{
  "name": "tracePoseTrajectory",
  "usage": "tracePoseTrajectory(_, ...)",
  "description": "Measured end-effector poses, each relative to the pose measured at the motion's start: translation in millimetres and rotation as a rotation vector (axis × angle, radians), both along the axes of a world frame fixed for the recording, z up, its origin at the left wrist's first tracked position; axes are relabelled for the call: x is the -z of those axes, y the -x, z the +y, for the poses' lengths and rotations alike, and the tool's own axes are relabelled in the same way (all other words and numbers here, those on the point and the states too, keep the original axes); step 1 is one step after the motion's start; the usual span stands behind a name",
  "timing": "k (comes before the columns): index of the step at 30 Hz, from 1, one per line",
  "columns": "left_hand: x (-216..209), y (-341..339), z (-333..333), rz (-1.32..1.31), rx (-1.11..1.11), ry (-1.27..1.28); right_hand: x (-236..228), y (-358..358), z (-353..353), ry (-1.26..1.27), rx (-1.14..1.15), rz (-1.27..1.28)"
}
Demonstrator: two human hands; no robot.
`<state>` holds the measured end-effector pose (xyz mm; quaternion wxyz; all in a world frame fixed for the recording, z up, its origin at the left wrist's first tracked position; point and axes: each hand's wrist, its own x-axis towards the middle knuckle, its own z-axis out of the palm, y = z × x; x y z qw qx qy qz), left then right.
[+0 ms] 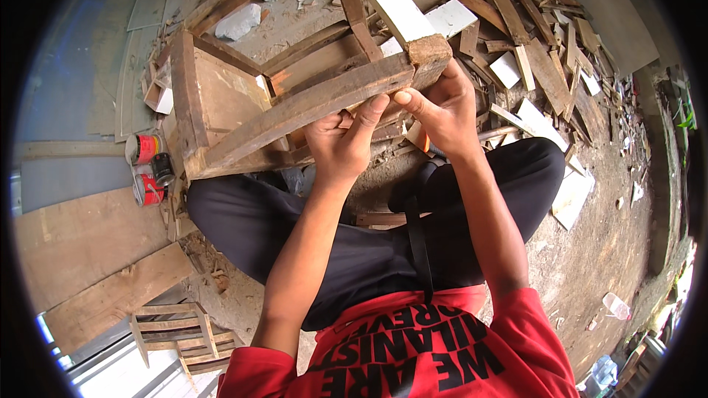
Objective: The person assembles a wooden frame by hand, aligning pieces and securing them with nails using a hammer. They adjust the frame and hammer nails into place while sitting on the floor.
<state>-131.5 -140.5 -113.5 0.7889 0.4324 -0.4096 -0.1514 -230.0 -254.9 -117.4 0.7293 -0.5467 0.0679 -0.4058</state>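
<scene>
A rough wooden frame [310, 107], built of bars joined at the corners like a chair or stool frame, stands tilted over my crossed legs. Near its right corner, my left hand [344, 138] is closed around the front bar, thumb on the near face and fingers out of sight behind. My right hand [446, 114] grips the same corner from the right, its thumb tip almost meeting the left thumb. Wood blocks most of the right fingers. A white-faced bar [387, 0] runs from that corner to the far side. Below the corner, partly covered, is an orange object [423, 138].
Wood offcuts [549, 77] lie heaped at the far right. Red cans [147, 149] and a black round container [162, 169] stand on the left beside boards [88, 243]. A small slatted wooden piece [181, 332] is at lower left; a clear plastic cup [616, 306] lies right.
</scene>
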Motion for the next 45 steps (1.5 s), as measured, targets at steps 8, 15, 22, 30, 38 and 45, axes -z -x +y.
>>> tracePoseTrajectory(8,0.8,-2.1,-2.7,-0.008,-0.03,-0.007,1.8,-3.3,-1.1,0.003,0.013,0.016)
tracePoseTrajectory(15,4.8,-4.4,-6.1,-0.034,-0.069,0.001,1.2,-4.2,-3.3,0.008,0.005,0.01)
tracePoseTrajectory(22,4.3,-1.1,-5.4,-0.062,-0.087,0.013,-1.5,3.3,-6.1,-0.018,-0.053,0.07)
tracePoseTrajectory(30,1.1,-0.4,-3.9,-0.052,-0.074,-0.005,-1.0,4.9,-5.3,-0.009,-0.043,0.083)
tracePoseTrajectory(38,3.3,0.7,-3.8,-0.058,-0.076,-0.018,-1.9,6.3,-4.3,-0.042,-0.067,0.047)
tracePoseTrajectory(45,3.7,-0.5,-4.0,-0.037,-0.043,-0.014,5.0,2.7,-5.0,0.023,-0.014,0.047)
